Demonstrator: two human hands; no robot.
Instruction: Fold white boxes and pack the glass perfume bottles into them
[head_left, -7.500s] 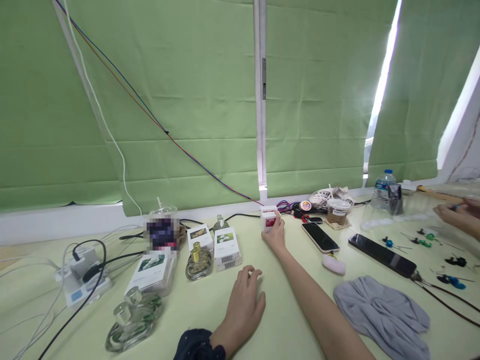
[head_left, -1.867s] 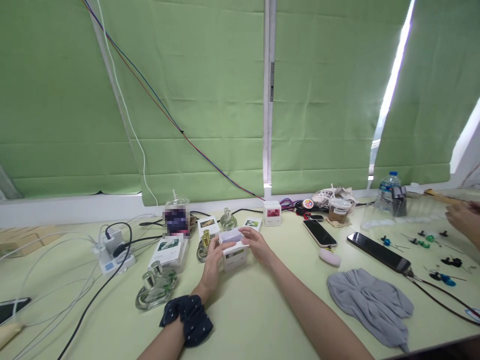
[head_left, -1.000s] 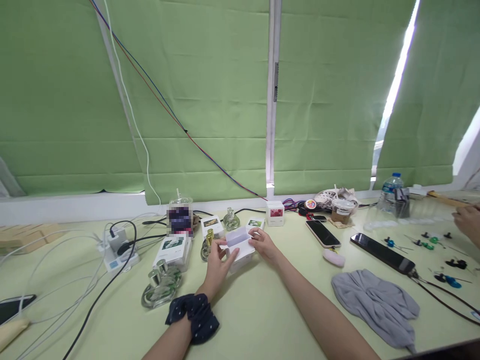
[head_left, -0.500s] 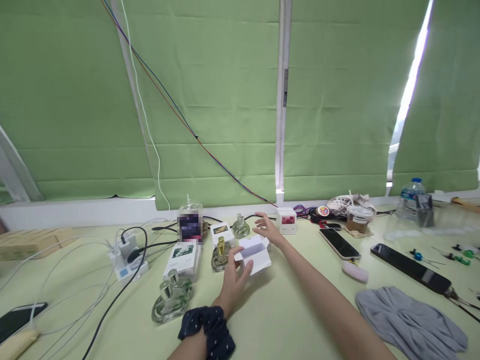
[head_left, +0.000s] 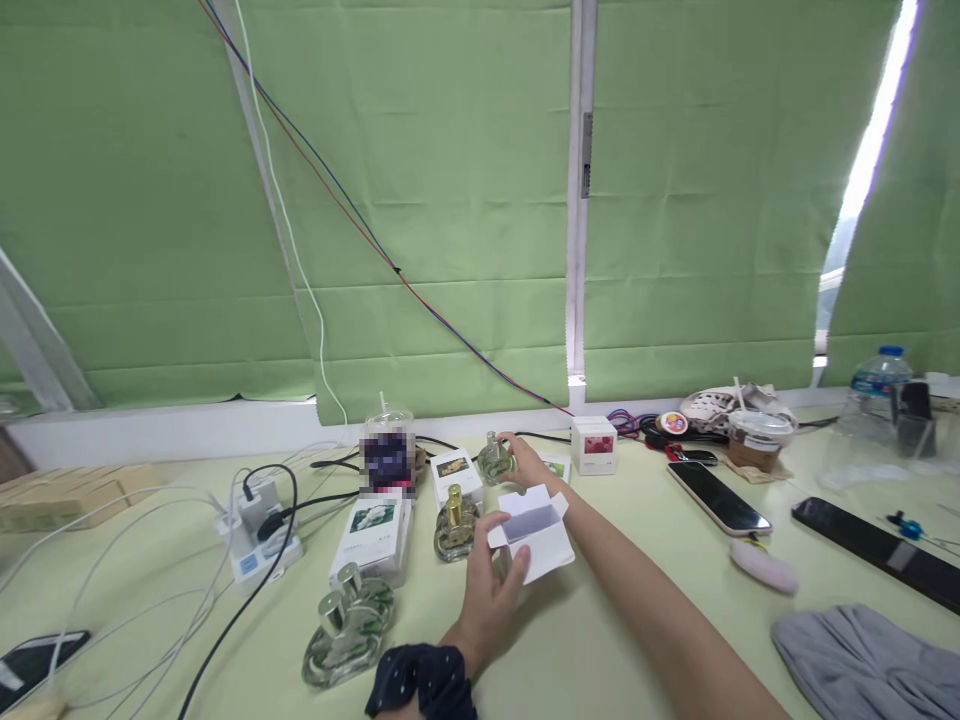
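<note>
My left hand grips an open white cardboard box, its flaps spread and its mouth tilted up. Further back, my right hand has its fingers around the right side of a small clear glass perfume bottle standing on the table. A gold-capped perfume bottle is just left of the box. Behind it lies a white box with a yellow picture. Two silver-capped perfume bottles stand at the front left, before a white box with a white-flower picture. My right forearm partly covers another flat white box.
A white box with a red picture stands at the back. To the left are a power strip with cables and some cardboard boxes. Phones, a lidded cup, grey cloth and a water bottle lie rightward.
My right hand has gone from open beside the glass bottle at the back to fingers closed around it. The left hand still holds the white box. The view has shifted slightly.
</note>
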